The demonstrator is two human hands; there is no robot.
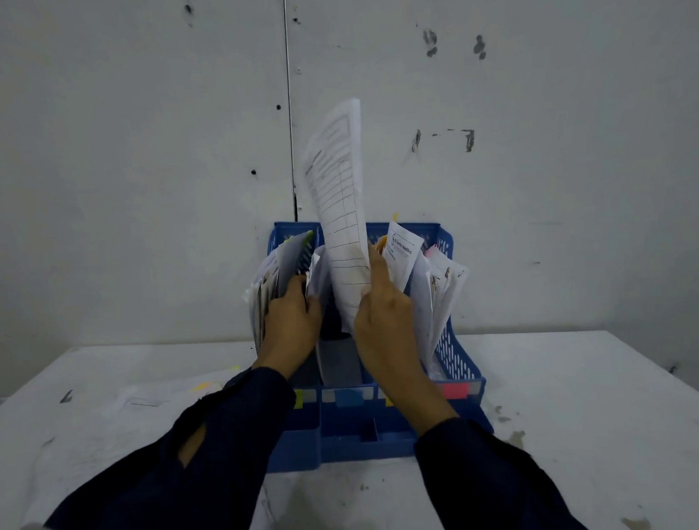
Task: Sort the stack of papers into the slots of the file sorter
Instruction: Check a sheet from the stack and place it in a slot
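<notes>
A blue plastic file sorter [460, 360] stands on the white table against the wall, its slots stuffed with papers. My right hand [383, 324] grips a lined white sheet [340, 192] that sticks upright above the middle slot. My left hand [292, 326] reaches into the sorter beside the left bundle of papers [267, 277], fingers pressed against them. More papers [442, 288] fill the right slots. Coloured tabs [453, 390] run along the sorter's front rail. A loose stack of papers [152, 400] lies flat on the table to the left.
The white table [591, 434] is stained in places and ends at a grey scuffed wall [131, 154] right behind the sorter. Dark sleeves cover both my forearms.
</notes>
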